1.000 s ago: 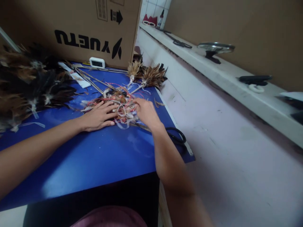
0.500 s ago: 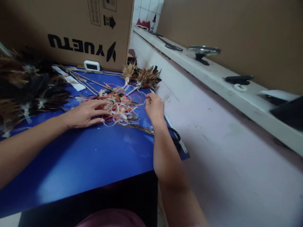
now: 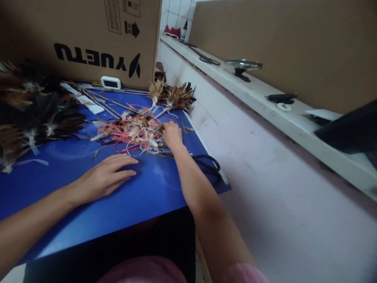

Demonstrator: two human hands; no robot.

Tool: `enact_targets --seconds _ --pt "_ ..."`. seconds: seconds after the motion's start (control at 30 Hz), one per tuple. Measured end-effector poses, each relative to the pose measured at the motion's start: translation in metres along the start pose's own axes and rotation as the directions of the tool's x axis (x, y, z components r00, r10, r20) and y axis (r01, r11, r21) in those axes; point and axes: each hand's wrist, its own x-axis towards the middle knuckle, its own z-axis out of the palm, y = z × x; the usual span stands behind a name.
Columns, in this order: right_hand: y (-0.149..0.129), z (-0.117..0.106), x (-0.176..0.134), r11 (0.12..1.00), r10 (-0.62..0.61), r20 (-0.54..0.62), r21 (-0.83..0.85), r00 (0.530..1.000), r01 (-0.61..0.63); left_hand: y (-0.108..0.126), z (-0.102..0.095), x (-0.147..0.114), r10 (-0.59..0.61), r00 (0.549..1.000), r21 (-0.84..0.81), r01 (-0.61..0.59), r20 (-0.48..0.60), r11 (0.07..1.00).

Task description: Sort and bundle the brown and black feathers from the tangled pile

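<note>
A tangled pile of pink and clear plastic strings mixed with loose feathers (image 3: 134,131) lies on the blue tabletop (image 3: 141,184). At the pile's right edge is my right hand (image 3: 173,135), its fingers curled down against the strands; what they hold, if anything, is hidden. My left hand (image 3: 106,175) rests on the tabletop in front of the pile, fingers stretched out and holding nothing. Under my right forearm lie scissors (image 3: 207,163), with the black handles showing and the blades mostly covered. Two feather dusters (image 3: 176,96) with tan and dark plumes lie just behind the pile.
Dark and brown feather bundles (image 3: 38,114) cover the table's left side. Thin sticks (image 3: 103,103) and a small white digital display (image 3: 110,82) lie before a large cardboard box (image 3: 88,23). On the right, a wall ledge (image 3: 253,92) holds scissors (image 3: 206,59) and a glass lid (image 3: 244,65).
My left hand has left the pile and come down toward me onto the tabletop. My right hand has moved left against the pile. The view has shifted slightly.
</note>
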Motion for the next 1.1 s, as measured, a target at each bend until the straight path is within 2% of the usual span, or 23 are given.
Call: enact_targets --seconds 0.17,0.4,0.53,0.7,0.8,0.87,0.93,0.97,1.03,1.1 --pt "0.003 -0.007 -0.001 0.997 0.064 -0.021 -0.033 0.998 -0.064 -0.006 0.009 -0.003 -0.007 1.0 -0.018 0.007 -0.017 1.0" --pt "0.016 -0.026 -0.013 0.994 0.077 -0.109 -0.073 0.991 -0.086 -0.014 0.011 -0.013 0.053 0.997 -0.017 -0.054 -0.058 0.998" --pt "0.023 -0.036 -0.019 0.99 0.087 -0.206 -0.088 0.975 -0.107 -0.019 0.015 -0.017 0.083 0.992 -0.023 -0.086 -0.099 0.996" --pt "0.028 -0.049 -0.023 0.982 0.149 -0.347 -0.062 0.926 -0.181 -0.02 0.014 -0.013 0.06 0.994 -0.042 -0.064 -0.091 0.997" --pt "0.028 -0.058 -0.026 0.982 0.17 -0.455 0.004 0.874 -0.188 -0.019 0.009 -0.01 0.018 0.996 -0.056 -0.023 -0.091 0.998" --pt "0.026 -0.062 -0.028 0.986 0.167 -0.531 0.078 0.831 -0.148 -0.018 0.006 -0.009 -0.068 0.99 -0.09 0.057 -0.127 0.994" --pt "0.022 -0.065 -0.029 0.984 0.133 -0.588 0.173 0.798 -0.037 -0.015 0.002 -0.007 -0.223 0.959 -0.147 0.199 -0.173 0.969" --pt "0.019 -0.065 -0.029 0.973 0.11 -0.603 0.228 0.79 0.039 -0.013 0.0 -0.006 -0.319 0.929 -0.184 0.286 -0.186 0.94" --pt "0.011 -0.063 -0.03 0.917 0.06 -0.603 0.348 0.795 0.194 -0.008 -0.003 -0.004 -0.527 0.83 -0.298 0.464 -0.184 0.834" --pt "0.001 -0.06 -0.031 0.832 0.007 -0.57 0.459 0.822 0.311 -0.005 -0.007 -0.001 -0.695 0.708 -0.467 0.576 -0.126 0.671"
